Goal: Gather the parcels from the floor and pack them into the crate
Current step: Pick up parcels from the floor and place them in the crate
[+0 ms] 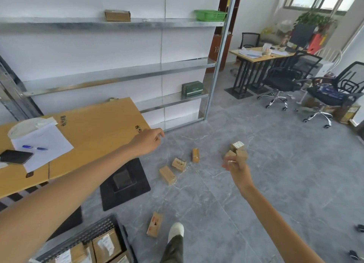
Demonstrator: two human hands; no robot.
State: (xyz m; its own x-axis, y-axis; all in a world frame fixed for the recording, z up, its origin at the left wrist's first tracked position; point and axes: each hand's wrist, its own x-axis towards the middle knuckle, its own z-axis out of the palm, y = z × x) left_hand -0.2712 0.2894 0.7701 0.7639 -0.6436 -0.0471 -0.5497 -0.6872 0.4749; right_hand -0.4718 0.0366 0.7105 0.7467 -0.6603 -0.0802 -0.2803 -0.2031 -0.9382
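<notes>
Left grip (pixel 150 141): fingers loosely curled, nothing in them. Held in the air beyond the crate (pixel 84 237), at the far corner of the bench (pixel 98 132).
Right grip (pixel 237 169): fingers loosely curled, ring on one, nothing seen inside them. In the air, beyond the crate and far to its right. Fingertips overlap the low edge of the cluster (pixel 238 146) in view; touching or not, cannot tell.
Crate: dark, perforated wall, on the floor (pixel 256 203) at the lower left of view, partly cut off.
Packed parcels (pixel 107 247): lying flat inside the crate, labels up.
Near parcel (pixel 155 224): on the floor just right of the crate, lying flat, red marks on top.
Three parcels (pixel 178 164): on the floor beyond the crate and to its right, well apart from it, close to one another.
Cluster: about three parcels bunched together on the floor, farthest from the crate, right of the three. One shows a white label.
Bench: wood top, beyond the crate. Paper (pixel 49 142), pen (pixel 34 147) and phone (pixel 15 156) lie on it.
Shoe (pixel 176 230): pale, on the floor right of the crate, just beside the near parcel.
Shelves (pixel 118 76): metal, on the wall far beyond the crate. A box (pixel 117 15) and a green basket (pixel 209 15) sit on the top one.
</notes>
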